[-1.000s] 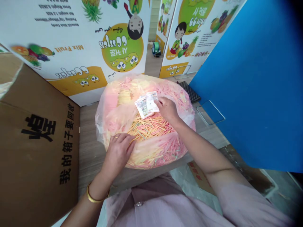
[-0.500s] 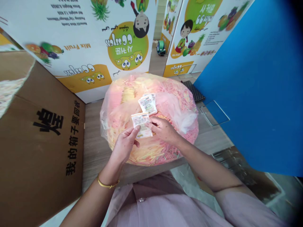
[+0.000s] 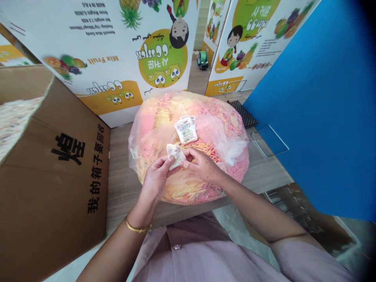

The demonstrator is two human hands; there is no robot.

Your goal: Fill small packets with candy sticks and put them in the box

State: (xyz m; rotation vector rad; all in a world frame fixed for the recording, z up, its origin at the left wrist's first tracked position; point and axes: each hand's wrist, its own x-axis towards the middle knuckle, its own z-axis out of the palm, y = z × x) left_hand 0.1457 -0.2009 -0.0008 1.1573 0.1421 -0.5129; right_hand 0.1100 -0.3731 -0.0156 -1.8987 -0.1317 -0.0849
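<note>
**Left hand** (image 3: 157,180): thumb and fingers pinching a crumpled candy packet (image 3: 175,153), palm turned up.

**Right hand** (image 3: 202,166): fingers curled, tips at the packet's right edge; whether gripping it, cannot tell.

**Crumpled packet:** between both hands, just above a large clear plastic bag (image 3: 155,117) of pink and yellow candy sticks.

**Other packets:** two flat candy packets (image 3: 186,131) lying on the bag, one partly over the other, just beyond the hands.

**Bag:** resting on a wood-grain table (image 3: 123,176); plastic folded back around loose sticks in the middle.

**Left wrist:** gold bangle (image 3: 138,228).

**Left side:** brown cardboard box flap (image 3: 53,176), black Chinese characters.

**Far side:** white printed carton panels (image 3: 117,51), fruit and cartoon figures.

**Right side:** blue panel (image 3: 305,98); black mat (image 3: 243,113) near the bag.

**Background:** green tape roll (image 3: 202,60) on the floor, between carton panels.
</note>
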